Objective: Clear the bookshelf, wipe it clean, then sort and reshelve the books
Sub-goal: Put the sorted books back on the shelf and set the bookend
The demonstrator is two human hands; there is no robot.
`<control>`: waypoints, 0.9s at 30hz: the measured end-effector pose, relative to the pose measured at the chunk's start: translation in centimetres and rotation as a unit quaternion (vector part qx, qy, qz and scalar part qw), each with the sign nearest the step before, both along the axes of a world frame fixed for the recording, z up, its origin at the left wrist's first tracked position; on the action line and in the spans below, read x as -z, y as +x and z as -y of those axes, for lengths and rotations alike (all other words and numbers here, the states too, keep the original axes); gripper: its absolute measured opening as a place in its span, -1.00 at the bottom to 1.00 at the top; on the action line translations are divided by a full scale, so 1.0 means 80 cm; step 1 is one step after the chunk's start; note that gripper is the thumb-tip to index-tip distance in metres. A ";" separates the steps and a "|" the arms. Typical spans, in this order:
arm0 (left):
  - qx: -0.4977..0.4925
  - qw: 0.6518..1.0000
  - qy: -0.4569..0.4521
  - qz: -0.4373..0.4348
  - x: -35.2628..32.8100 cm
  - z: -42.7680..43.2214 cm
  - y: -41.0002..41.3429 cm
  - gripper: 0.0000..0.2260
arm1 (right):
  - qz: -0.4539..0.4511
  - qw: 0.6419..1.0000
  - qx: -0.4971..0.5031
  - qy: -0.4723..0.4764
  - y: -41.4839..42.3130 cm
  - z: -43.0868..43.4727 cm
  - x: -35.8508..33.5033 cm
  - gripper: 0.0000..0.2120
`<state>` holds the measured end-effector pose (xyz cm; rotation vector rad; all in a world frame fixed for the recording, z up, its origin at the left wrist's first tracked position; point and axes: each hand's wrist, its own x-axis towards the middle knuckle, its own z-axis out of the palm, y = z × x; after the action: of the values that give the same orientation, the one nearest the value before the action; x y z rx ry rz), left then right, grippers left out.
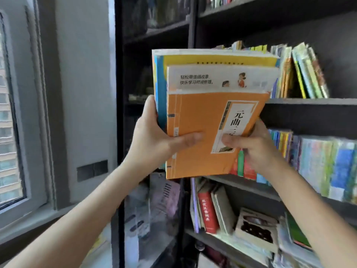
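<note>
Centrally, stack of books (212, 113) held upright before dark bookshelf (309, 101); left hand (154, 140) fingers grip left edge, right hand (255, 149) fingers pinch lower right; orange book (197, 120) frontmost.

The orange book (202, 132) in the centre of the frame has a smooth paper cover with a faint sheen. The bookshelf (309, 101) on the right is dark, matt board, and the wall (83, 74) at upper left is matt grey.

So the book stack (212, 117) is sitting between left hand (154, 140) and right hand (255, 149), in front of the bookshelf (309, 101), window (11, 132) off left.
</note>
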<state>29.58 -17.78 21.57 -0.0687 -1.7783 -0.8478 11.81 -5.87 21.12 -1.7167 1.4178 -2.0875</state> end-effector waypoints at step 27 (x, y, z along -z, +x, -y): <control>0.284 0.949 0.137 -0.020 -0.249 -0.161 -0.530 -0.44 | -0.133 0.930 0.343 0.015 -0.386 -0.241 -0.280 -0.35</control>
<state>-12.84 -4.89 41.48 -0.4293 -1.6014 -1.4883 -19.08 13.41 43.50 -1.7040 2.4043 -2.1361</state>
